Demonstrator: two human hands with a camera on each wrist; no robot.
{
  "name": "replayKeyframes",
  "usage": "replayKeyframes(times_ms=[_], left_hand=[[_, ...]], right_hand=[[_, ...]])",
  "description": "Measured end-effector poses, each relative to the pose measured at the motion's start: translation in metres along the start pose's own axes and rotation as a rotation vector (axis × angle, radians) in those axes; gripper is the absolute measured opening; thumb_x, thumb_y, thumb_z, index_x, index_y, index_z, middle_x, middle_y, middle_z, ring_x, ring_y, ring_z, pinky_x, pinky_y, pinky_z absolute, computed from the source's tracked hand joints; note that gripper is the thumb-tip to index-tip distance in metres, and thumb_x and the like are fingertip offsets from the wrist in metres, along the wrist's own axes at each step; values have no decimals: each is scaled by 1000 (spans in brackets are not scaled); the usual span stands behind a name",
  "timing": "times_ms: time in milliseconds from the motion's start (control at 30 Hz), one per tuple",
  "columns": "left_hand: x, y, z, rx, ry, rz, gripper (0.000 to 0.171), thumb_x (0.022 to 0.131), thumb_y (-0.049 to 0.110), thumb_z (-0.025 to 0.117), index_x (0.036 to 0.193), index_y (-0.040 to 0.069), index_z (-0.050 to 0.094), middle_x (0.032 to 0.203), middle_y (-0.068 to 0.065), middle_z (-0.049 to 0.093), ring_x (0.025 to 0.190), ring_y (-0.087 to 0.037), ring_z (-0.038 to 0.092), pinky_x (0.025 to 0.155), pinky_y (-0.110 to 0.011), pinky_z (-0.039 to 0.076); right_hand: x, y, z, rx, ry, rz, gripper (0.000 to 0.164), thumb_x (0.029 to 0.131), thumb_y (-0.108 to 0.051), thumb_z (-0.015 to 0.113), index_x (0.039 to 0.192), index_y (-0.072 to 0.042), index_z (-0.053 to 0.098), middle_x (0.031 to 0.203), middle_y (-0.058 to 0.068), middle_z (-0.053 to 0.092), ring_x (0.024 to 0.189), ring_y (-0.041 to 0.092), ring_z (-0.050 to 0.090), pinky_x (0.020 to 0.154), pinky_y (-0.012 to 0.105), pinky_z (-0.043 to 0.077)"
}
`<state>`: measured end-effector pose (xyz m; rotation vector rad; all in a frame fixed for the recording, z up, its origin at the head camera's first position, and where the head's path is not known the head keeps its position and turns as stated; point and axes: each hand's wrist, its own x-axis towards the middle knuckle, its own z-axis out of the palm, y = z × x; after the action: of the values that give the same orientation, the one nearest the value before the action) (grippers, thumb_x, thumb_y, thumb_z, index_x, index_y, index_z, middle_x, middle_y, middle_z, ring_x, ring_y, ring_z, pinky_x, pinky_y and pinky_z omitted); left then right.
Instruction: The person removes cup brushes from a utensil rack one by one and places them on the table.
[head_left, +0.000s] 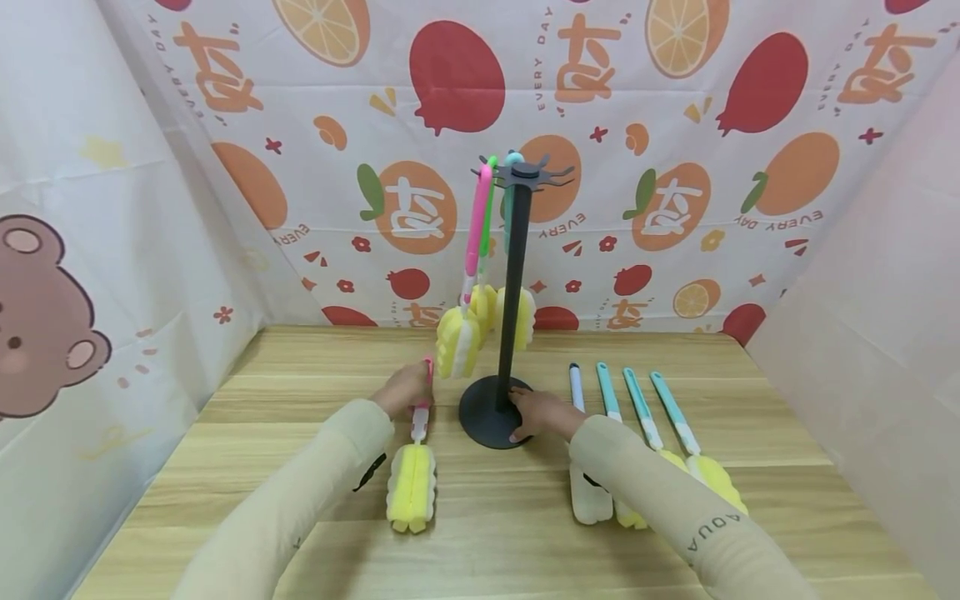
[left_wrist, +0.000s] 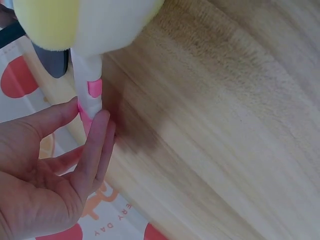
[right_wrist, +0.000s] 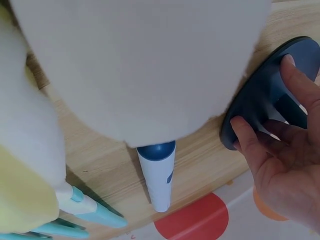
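In the head view my left hand (head_left: 405, 390) pinches the pink handle of a sponge bottle brush (head_left: 412, 487), its yellow and white head toward me. The left wrist view has thumb and fingertips on either side of the brush's pink and white handle (left_wrist: 91, 95). My right hand (head_left: 543, 414) rests on the round black base (head_left: 480, 417) of a rack, beside its pole. Seen from the right wrist, the fingers of that hand (right_wrist: 290, 160) spread over the base. Three brushes hang from the rack's hooked top (head_left: 525, 172), including one with a pink handle (head_left: 477, 221).
Right of the rack lie several more brushes: one with a white handle and white head (head_left: 590, 498), others with teal handles, such as the outermost brush (head_left: 675, 412). My right forearm covers part of them. A printed cloth (head_left: 600, 283) stands behind the wooden table (head_left: 480, 533).
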<state>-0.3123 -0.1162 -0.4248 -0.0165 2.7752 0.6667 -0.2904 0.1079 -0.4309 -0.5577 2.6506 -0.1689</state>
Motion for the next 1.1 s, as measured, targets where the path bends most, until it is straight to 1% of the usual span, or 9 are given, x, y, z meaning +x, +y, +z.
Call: replayKeyframes(times_ms=[233, 400, 467, 567, 667, 767, 900, 1000, 1100], left_hand=[[0, 1, 2, -14, -15, -25, 42, 72, -10, 64, 110, -6, 47, 83, -21, 53, 52, -23, 58, 51, -31, 52], [-1, 0, 2, -27, -14, -15, 37, 73, -8, 66, 106, -6, 48, 83, -22, 54, 52, -23, 59, 50, -30, 52], [-3, 0, 0, -32, -4, 1, 42, 75, -4, 68, 111, -8, 47, 91, -24, 52, 63, -26, 59, 55, -32, 52], [-7, -1, -9, -19, 28, 35, 47, 80, 6, 68, 118, -11, 44, 103, -27, 48, 84, -33, 55, 72, -40, 50], [-5, -2, -28, -52, 113, 91, 54, 86, 14, 65, 128, -10, 39, 119, -30, 44, 97, -39, 52, 82, -46, 45], [-4, 3, -58, -204, 269, 200, 48, 90, 14, 59, 128, -8, 41, 125, -29, 45, 103, -39, 51, 82, -45, 45], [-22, 28, -103, -497, 491, 459, 36, 92, 16, 56, 121, -6, 50, 117, -21, 54, 105, -32, 52, 88, -40, 43], [-43, 52, -128, -668, 583, 656, 34, 92, 18, 58, 119, -3, 53, 114, -15, 56, 104, -24, 54, 90, -35, 42], [-63, 75, -142, -777, 609, 842, 29, 91, 11, 59, 115, -4, 55, 112, -13, 56, 101, -21, 56, 89, -31, 43]], right_hand=[[0, -1, 0, -11, 0, 3, 76, 81, -33, 71, 141, -6, 35, 146, 7, 28, 129, 27, 33, 101, 39, 30], [1, 0, 0, -17, -5, 4, 76, 81, -33, 71, 141, -6, 35, 147, 7, 27, 129, 27, 32, 101, 39, 29], [1, 0, 0, -14, -2, 4, 75, 81, -33, 71, 141, -6, 35, 146, 8, 28, 129, 27, 32, 101, 39, 30], [0, 0, 0, -10, -1, 0, 75, 81, -32, 71, 141, -5, 35, 146, 8, 28, 129, 27, 32, 101, 39, 30], [0, 0, 1, -14, 1, -6, 75, 81, -32, 72, 141, -4, 35, 146, 9, 29, 129, 28, 33, 101, 39, 30], [1, 0, 4, -27, 0, -11, 76, 80, -33, 72, 140, -4, 36, 146, 9, 29, 128, 28, 33, 101, 39, 30], [2, 1, 5, -34, 3, -20, 76, 80, -33, 72, 140, -4, 36, 145, 10, 30, 128, 28, 34, 101, 39, 30], [2, 1, 5, -24, 5, -19, 76, 80, -33, 72, 140, -4, 36, 145, 9, 30, 128, 28, 34, 101, 39, 30], [1, 1, 4, -15, 9, -17, 76, 80, -32, 72, 141, -5, 35, 146, 9, 29, 128, 29, 33, 101, 39, 30]])
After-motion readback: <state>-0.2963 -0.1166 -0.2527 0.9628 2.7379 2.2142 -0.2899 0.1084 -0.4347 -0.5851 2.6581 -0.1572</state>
